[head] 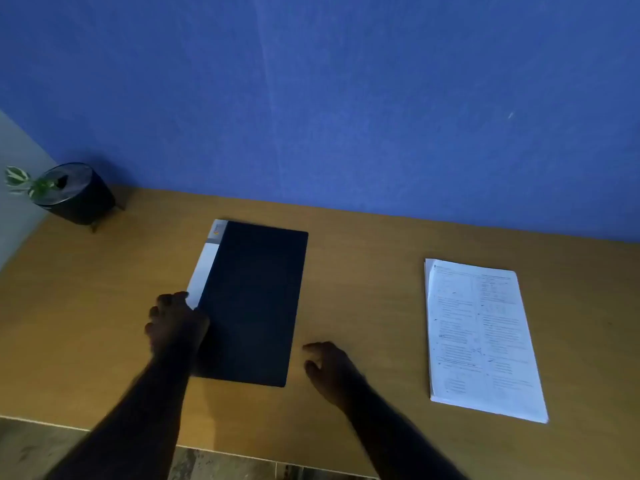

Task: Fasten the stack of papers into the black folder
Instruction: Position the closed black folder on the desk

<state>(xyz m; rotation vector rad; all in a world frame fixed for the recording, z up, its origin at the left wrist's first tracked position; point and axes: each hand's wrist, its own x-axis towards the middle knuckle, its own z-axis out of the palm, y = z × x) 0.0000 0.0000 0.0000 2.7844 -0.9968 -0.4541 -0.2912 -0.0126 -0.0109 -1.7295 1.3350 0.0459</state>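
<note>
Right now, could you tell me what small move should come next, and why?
Probably lift the cover open with the right hand: the black folder lies closed, the left hand rests on its spine edge, and the stack of papers sits apart.

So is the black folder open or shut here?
Shut: the black folder lies flat, cover down, no inside showing; the stack of papers lies apart.
</note>
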